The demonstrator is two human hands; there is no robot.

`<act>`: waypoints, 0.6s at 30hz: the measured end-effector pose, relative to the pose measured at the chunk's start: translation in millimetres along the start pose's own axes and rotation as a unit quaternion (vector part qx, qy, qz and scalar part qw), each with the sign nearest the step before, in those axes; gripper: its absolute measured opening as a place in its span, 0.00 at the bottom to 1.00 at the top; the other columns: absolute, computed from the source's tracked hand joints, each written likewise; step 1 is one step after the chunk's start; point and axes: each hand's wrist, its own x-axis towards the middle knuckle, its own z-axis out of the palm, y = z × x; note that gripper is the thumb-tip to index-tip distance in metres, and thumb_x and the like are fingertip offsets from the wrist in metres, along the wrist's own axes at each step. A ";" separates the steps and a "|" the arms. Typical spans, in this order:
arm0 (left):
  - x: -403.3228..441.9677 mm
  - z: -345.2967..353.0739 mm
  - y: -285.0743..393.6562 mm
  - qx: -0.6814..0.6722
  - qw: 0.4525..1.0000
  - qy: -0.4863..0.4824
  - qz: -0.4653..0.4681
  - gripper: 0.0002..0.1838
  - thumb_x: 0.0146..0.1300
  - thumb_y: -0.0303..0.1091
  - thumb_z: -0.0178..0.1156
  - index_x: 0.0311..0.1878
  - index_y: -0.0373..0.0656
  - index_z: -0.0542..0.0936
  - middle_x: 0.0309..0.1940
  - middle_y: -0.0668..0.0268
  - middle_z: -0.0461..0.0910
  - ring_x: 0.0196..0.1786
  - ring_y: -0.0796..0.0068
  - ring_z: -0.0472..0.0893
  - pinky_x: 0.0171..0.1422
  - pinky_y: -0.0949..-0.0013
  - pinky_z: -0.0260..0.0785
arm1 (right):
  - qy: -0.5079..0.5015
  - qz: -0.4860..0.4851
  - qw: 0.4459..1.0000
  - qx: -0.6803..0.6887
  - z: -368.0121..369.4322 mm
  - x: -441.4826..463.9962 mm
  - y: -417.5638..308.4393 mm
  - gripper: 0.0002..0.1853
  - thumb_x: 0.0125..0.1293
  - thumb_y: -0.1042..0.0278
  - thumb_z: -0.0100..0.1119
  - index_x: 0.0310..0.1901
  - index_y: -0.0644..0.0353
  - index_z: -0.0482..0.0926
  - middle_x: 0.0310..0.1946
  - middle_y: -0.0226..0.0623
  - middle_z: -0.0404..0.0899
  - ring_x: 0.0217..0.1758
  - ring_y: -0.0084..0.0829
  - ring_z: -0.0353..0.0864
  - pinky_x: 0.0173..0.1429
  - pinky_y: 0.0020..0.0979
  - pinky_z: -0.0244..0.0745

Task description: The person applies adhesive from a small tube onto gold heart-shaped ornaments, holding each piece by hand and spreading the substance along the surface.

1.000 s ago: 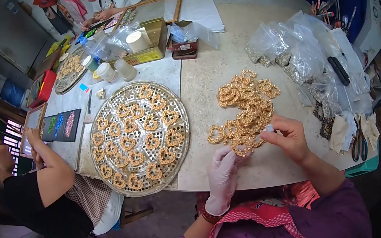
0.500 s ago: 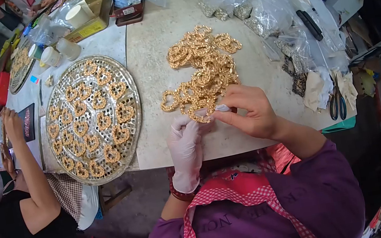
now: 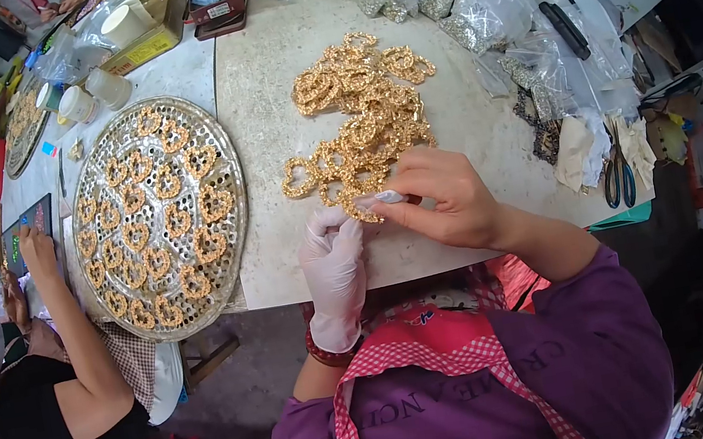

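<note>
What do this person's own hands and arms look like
The left hand wears a thin white glove, with a dark red bracelet at the wrist. The right hand is ungloved, with something white at its fingers; I can't tell whether it's worn. The sleeves are purple; the right one ends near the elbow.

you hold one bumpy gold loop between your gloved left hand and your right hand, its curve partly hidden by your fingers. just beyond, a tangled heap of similar loops lies overlapping on the table.
</note>
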 end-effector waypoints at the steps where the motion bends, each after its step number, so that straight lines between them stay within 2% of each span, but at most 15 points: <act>1: -0.1 1.6 0.6 0.007 1.000 0.010 -0.001 0.06 0.67 0.20 0.56 0.41 0.44 0.75 0.28 0.78 0.71 0.26 0.92 0.65 0.29 0.85 0.55 | 0.001 -0.001 1.000 0.000 0.2 0.3 -0.2 0.06 0.55 0.73 0.70 0.29 0.62 0.80 0.21 0.35 0.71 0.22 0.35 0.71 0.27 0.36 0.61; 4: -0.1 -0.8 -0.7 0.003 1.000 0.012 -0.003 0.06 0.67 0.19 0.56 0.40 0.44 0.75 0.28 0.78 0.71 0.26 0.92 0.66 0.29 0.85 0.56 | 0.003 -0.003 1.000 0.001 -0.6 1.3 -0.7 0.07 0.55 0.72 0.70 0.28 0.62 0.80 0.21 0.35 0.71 0.22 0.36 0.71 0.27 0.36 0.61; 7: -0.2 -3.7 -1.2 -0.015 1.000 -0.004 -0.003 0.06 0.67 0.19 0.56 0.43 0.42 0.76 0.29 0.78 0.73 0.28 0.93 0.66 0.32 0.85 0.58 | -0.022 -0.009 1.000 0.001 -3.4 1.0 -0.3 0.06 0.55 0.79 0.70 0.35 0.64 0.85 0.23 0.34 0.75 0.23 0.29 0.70 0.26 0.31 0.60; 11: 0.2 -4.7 -1.8 -0.011 1.000 0.011 -0.012 0.06 0.67 0.19 0.55 0.43 0.42 0.75 0.28 0.77 0.72 0.27 0.93 0.65 0.33 0.84 0.59 | -0.004 -0.014 1.000 0.015 -1.9 1.6 0.3 0.05 0.55 0.79 0.70 0.33 0.65 0.84 0.23 0.35 0.75 0.23 0.29 0.71 0.26 0.30 0.61; 14: 4.9 -9.6 -3.5 -0.047 0.999 -0.010 0.002 0.06 0.68 0.19 0.51 0.43 0.41 0.75 0.37 0.66 0.80 0.39 0.78 0.80 0.50 0.67 0.77 | 0.003 0.017 0.999 0.031 -10.0 1.4 -4.0 0.04 0.54 0.80 0.69 0.31 0.66 0.83 0.23 0.36 0.75 0.23 0.29 0.71 0.26 0.30 0.62; 15: 4.5 -10.2 -4.5 -0.048 0.999 -0.010 0.003 0.06 0.68 0.19 0.51 0.43 0.41 0.75 0.37 0.66 0.80 0.39 0.78 0.80 0.50 0.67 0.77 | 0.005 0.032 0.999 0.039 -11.7 1.7 -4.6 0.04 0.54 0.80 0.69 0.31 0.66 0.82 0.23 0.36 0.75 0.23 0.29 0.71 0.26 0.30 0.62; 18: 2.8 -1.3 0.8 -0.073 0.997 -0.029 0.024 0.07 0.70 0.20 0.49 0.46 0.38 0.75 0.47 0.56 0.81 0.49 0.66 0.82 0.62 0.52 0.75 | -0.007 0.018 0.999 0.034 -10.9 1.5 -2.6 0.04 0.54 0.80 0.69 0.30 0.66 0.81 0.23 0.36 0.75 0.23 0.29 0.71 0.25 0.30 0.62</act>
